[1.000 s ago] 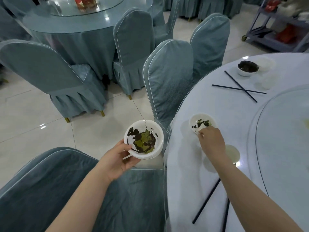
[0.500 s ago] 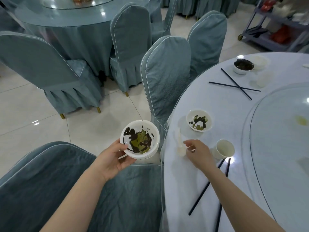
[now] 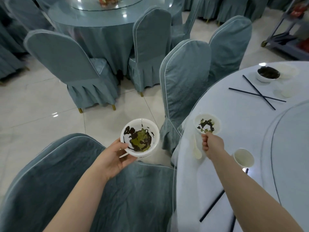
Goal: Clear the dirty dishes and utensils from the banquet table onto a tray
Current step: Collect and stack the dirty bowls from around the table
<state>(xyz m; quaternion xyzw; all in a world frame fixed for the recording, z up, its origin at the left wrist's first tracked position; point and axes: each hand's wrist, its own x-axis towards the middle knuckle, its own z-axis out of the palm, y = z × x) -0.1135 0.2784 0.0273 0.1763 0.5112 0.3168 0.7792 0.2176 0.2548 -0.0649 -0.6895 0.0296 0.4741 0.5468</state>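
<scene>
My left hand (image 3: 113, 158) holds a white bowl (image 3: 140, 137) smeared with dark sauce and a green leaf, out over a chair beside the banquet table (image 3: 234, 111). My right hand (image 3: 212, 144) pinches the near rim of a smaller dirty bowl (image 3: 207, 125) at the table's edge; whether it is lifted I cannot tell. A white spoon (image 3: 195, 148) lies just left of that hand. A white cup (image 3: 243, 157) stands to its right. Dark chopsticks (image 3: 212, 205) lie by my right forearm.
Farther along the table sit another dirty bowl (image 3: 268, 74), crossed chopsticks (image 3: 258, 93) and small white dishes (image 3: 286, 92). A glass turntable (image 3: 294, 148) covers the table's middle. Covered chairs (image 3: 185, 77) ring the table. A service cart (image 3: 289, 37) stands at the far right.
My right hand put the spoon down on the cloth, then moved forward and took hold of the small dirty bowl's rim. My left hand kept its bowl still.
</scene>
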